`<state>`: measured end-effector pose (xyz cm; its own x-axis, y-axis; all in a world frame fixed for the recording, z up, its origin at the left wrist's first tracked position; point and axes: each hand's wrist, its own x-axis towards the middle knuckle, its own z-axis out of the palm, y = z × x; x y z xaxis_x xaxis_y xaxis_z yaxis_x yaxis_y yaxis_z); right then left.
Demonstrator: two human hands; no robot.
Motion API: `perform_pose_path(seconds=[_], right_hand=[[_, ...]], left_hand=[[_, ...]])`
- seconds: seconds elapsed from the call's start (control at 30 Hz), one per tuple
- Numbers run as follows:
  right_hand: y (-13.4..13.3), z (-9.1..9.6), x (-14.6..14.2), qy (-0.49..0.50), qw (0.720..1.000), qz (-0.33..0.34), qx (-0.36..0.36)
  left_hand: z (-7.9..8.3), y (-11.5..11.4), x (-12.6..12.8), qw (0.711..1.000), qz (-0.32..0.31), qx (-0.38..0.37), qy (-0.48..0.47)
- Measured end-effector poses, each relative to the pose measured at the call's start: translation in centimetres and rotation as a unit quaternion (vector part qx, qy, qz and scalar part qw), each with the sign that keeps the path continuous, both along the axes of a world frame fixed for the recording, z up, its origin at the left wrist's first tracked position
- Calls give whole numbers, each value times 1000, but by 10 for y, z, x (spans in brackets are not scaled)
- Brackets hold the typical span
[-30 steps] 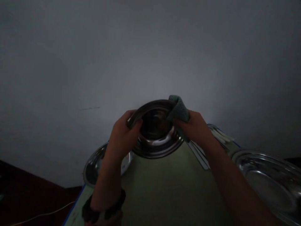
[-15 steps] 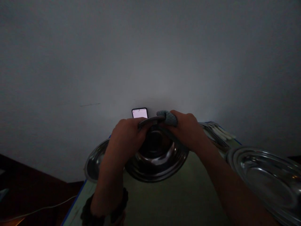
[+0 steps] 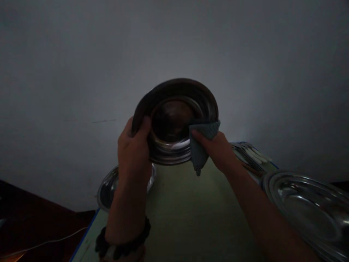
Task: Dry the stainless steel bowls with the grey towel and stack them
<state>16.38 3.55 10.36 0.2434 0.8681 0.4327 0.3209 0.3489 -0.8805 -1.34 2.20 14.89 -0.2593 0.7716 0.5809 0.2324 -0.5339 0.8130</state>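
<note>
A round, shiny metal bowl [image 3: 174,154] is held up above the table, tilted so its inside faces me. My left hand [image 3: 135,145] grips its left rim, the thumb over the inner edge and the fingers behind. In my right hand [image 3: 215,143] is a grey-green cloth [image 3: 200,145], folded over the bowl's right rim, with the thumb pressing it from the front. The right fingers are hidden behind the cloth and bowl. Under my left forearm, a second metal bowl [image 3: 107,189] rests on the table, partly covered.
A greenish table [image 3: 191,214] with a blue edge stands against a grey wall [image 3: 174,40]. At right are stacked metal dishes [image 3: 308,214]; behind them lies cutlery [image 3: 255,154] with white handles. A pale cable [image 3: 54,241] runs at lower left.
The bowl has been raised and tilted towards me. My left hand has shifted left along the rim, and the cloth has moved to the right side. The phone is now hidden.
</note>
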Motion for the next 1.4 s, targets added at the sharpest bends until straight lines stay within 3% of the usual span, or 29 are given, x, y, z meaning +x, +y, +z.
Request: perform_pose_path(seconds=[0.1,0.23,0.4,0.5,0.57,0.67,0.8,0.9,1.0,1.07,1.13,1.23,1.4], right_hand=[[1,-2,5,0,999,52,-13],[2,0,18,-156,988,3,-16],[-8,8,19,-340,940,-28,2],[-14,12,13,-378,924,-62,7],[-17,13,10,-364,928,-73,23],[-15,12,8,-296,948,-99,61],[-2,0,4,-118,980,-136,83],[9,-19,-11,57,994,-83,46],[18,-35,-27,219,975,26,4],[21,-39,-28,214,976,37,-16],[21,-35,-18,143,990,14,-12],[14,-20,7,28,999,-27,4],[-6,5,24,-216,975,-45,8]], left_hand=[[-6,9,-6,999,-20,-11,-25],[-8,11,-14,991,4,-23,131],[-3,2,-4,935,2,27,354],[-5,-1,0,913,-1,27,408],[-6,-1,0,912,16,23,409],[-8,0,-3,935,49,32,349],[-7,3,0,977,86,60,186],[-12,10,10,988,110,104,6],[-24,22,19,984,36,84,-152],[-32,31,17,984,-14,38,-176],[-35,36,9,992,-32,-5,-119],[-30,32,-5,999,-28,-27,37],[-9,9,-6,958,-12,-26,284]])
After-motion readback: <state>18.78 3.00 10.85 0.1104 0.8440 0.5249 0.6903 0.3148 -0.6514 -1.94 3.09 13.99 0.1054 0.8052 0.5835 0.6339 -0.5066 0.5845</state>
